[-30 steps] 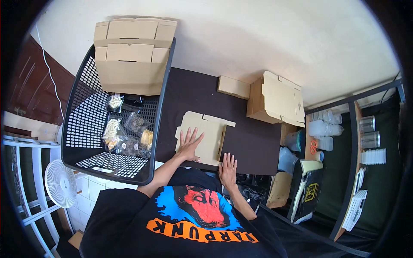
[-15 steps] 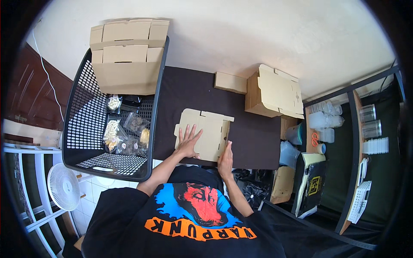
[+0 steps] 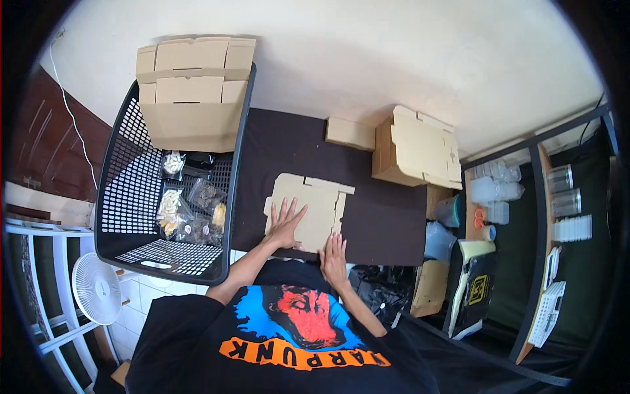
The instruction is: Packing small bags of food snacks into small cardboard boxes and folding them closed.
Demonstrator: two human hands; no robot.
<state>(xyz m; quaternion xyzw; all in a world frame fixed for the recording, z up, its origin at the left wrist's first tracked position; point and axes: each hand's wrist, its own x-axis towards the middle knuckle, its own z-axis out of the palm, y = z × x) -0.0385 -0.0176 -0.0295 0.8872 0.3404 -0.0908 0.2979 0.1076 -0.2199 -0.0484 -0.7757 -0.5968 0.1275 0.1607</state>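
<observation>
1. Here's the left hand, fingers fanned wide, palm down on the flat cardboard sheet; it grips nothing, and that spread probably steadies the board.
2. Over at the near right corner, the right hand has its fingers straight and close together, touching the sheet's edge, apparently pressing rather than pinching; whether anything sits under the palm, I can't tell.
3. The sheet lies near the front of the dark, matte tabletop, within easy reach: smooth tan board, notched edges, a narrow strip along its right side.
4. To the left, a black plastic crate, its walls pierced with slots, holds clear packets; creased cardboard pieces lean upright inside, likely propped by its back.
5. Far right, a boxy cardboard stack stands against the wall.
</observation>
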